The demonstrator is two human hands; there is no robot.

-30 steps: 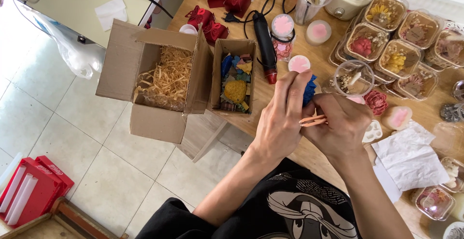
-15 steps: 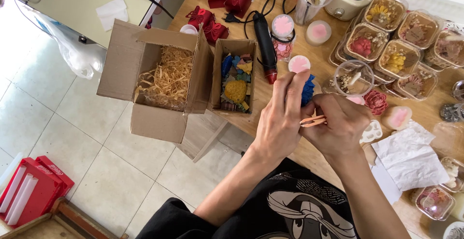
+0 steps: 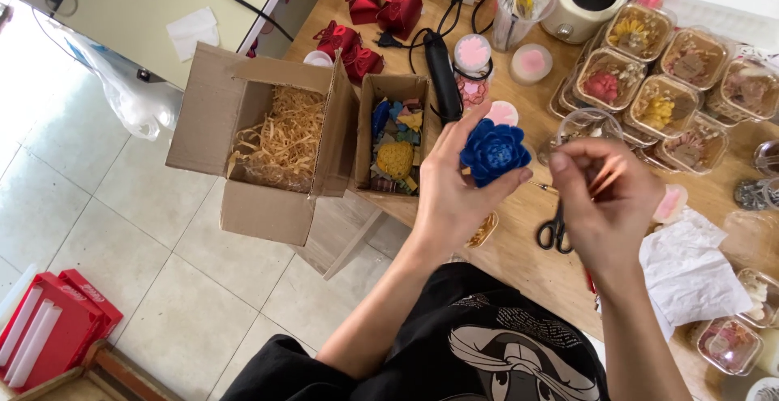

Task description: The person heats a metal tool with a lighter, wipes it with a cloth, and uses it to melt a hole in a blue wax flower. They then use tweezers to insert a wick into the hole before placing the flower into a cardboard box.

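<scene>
Your left hand point(image 3: 454, 198) pinches the blue flower point(image 3: 495, 152) from below, held above the table point(image 3: 519, 255) edge. Right hand point(image 3: 604, 198) fingers pressed together on thin sticks, prob. wicks; can't tell exactly. Flower looks light, brittle — grip the base, not petals.

Blue flower-shaped piece point(image 3: 493, 152), layered petals, held above table edge
</scene>
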